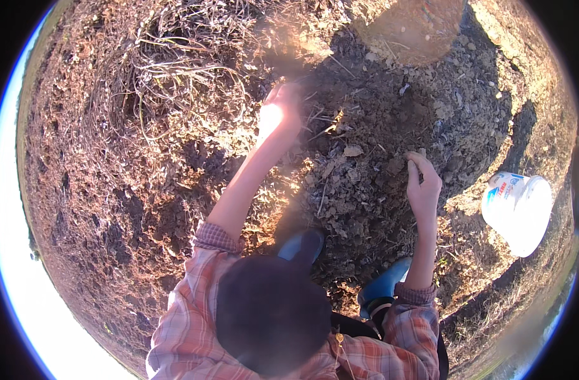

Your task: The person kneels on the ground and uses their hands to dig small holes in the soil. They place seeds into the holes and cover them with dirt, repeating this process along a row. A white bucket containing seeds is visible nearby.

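My left hand (281, 107) reaches forward to the edge of the dry plant stems, partly washed out by sun glare. Its fingers are blurred, so whether they grip anything is hidden. Lower and to the right, my right hand (425, 180) hangs over the loose, cloddy soil (360, 190) with thumb and fingers drawn close together. A small pale bit shows at its fingertips; I cannot tell if it is held or lies behind them. Between the hands, broken dry stalks (323, 126) stick out of the shaded ground.
A heap of dry vines (184, 71) lies at the upper left. To the right, a white plastic bucket (517, 213) with printed writing stands on the soil. Blue boots (382, 285) are under me, and a dark cap (272, 313) covers part of the view.
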The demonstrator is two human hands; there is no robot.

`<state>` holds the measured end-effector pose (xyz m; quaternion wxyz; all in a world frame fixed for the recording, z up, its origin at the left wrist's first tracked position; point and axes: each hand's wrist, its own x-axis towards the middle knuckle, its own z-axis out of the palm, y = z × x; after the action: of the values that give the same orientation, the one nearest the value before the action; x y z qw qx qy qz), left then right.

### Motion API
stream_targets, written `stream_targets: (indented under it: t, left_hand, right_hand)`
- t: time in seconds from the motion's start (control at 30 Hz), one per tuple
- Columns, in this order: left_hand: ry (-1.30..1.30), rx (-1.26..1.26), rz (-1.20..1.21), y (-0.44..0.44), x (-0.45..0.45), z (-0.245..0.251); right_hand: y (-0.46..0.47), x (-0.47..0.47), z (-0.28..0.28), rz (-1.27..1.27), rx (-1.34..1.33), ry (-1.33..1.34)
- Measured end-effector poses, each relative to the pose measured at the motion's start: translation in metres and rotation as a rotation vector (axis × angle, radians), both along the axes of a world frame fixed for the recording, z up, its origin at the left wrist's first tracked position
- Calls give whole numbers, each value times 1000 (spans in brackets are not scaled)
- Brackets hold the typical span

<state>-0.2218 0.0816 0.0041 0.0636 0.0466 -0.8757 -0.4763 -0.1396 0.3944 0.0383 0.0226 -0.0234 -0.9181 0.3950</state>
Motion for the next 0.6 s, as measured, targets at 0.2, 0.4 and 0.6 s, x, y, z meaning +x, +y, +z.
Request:
stream_targets:
  t: [0.2,0.4,0.6]
  left_hand:
    - [173,-177,-556,15,40,-24]
    - [232,-413,-542,27,59,-45]
    - [74,-485,-601,10,85,-27]
  right_hand:
    - [-94,-3,-11,398,-125,151]
    - [-116,-24,-22,608,368,139]
    - [-69,6,-12,607,412,110]
